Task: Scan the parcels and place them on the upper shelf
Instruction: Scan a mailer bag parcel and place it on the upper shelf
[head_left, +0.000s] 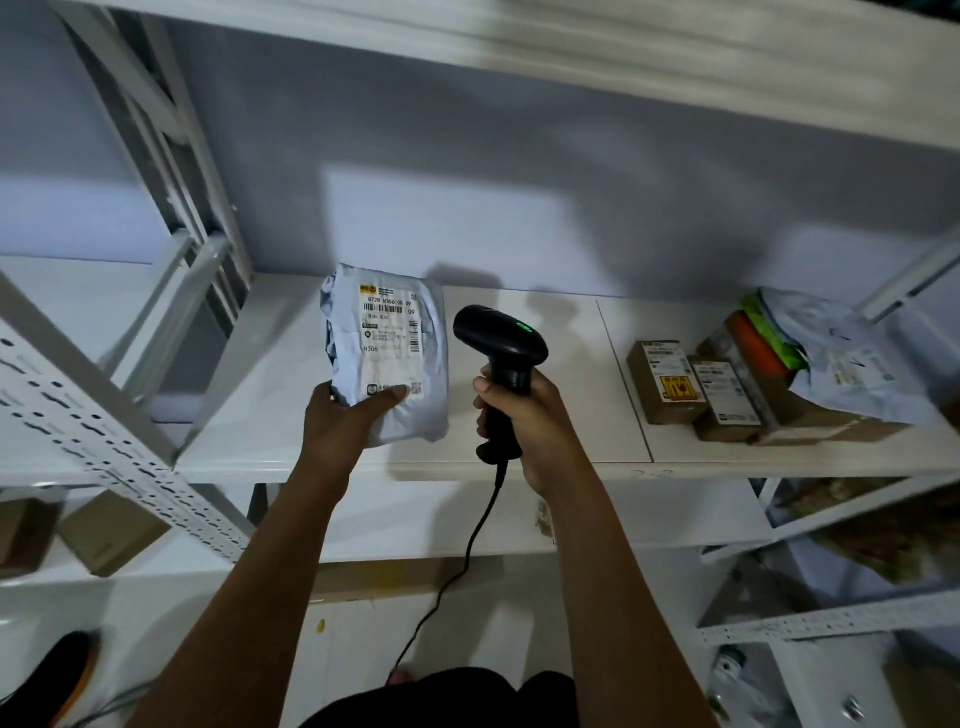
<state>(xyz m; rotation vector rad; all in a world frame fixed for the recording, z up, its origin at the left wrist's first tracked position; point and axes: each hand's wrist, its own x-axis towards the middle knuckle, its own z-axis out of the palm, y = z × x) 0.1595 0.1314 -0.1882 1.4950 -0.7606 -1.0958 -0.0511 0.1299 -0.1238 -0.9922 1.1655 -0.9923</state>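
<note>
Both arms outstretched, left hand (343, 415) gripping grey parcel (387, 353), right hand (524, 421) wrapped around scanner (501, 353) handle.

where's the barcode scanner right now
In the head view the barcode scanner is just right of centre, held in the right hand, close beside the grey parcel the left hand holds at the shelf.

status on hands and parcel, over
Left hand holds grey parcel at the shelf. Right hand grips scanner, green light on. Brown boxes apart, far right.

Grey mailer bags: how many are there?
2. One grey bag is in the left hand; another bag lies atop the boxes at the shelf's right end. More may be hidden.
</note>
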